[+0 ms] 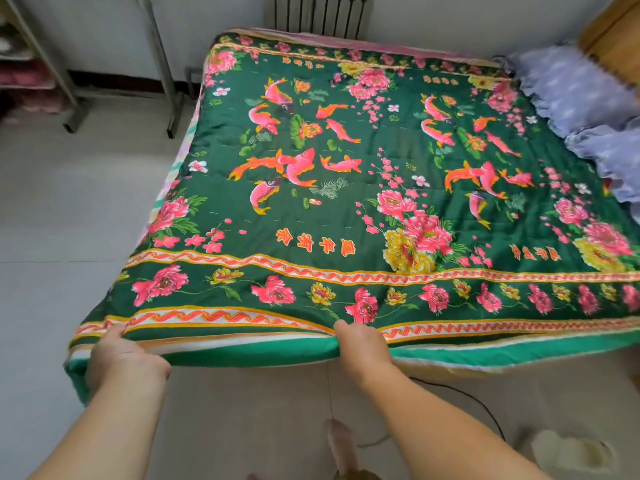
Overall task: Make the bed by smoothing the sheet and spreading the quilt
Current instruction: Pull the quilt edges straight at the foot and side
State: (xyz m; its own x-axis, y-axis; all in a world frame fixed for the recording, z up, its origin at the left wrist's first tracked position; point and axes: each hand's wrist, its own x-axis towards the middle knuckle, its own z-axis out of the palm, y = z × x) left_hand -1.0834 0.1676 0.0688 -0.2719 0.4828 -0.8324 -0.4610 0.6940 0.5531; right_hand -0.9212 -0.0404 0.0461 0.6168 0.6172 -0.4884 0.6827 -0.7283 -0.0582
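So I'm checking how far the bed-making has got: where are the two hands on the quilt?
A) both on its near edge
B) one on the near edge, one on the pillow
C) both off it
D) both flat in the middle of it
A: the left hand and right hand each grip the near edge of the quilt, which lies spread over the bed.

A single wide-angle view is given, taken from the head of a person standing at the near edge of the bed [194,109] and directed forward and down across it. The quilt [363,188] is seen almost whole, its near border close under the lens. The left hand [117,358] and right hand [362,344] are caught in the lower part, forearms running in from the bottom edge. The radiator [322,13] and wall are framed at the top, the floor [52,209] at left. Straight lines are bowed towards the margins.
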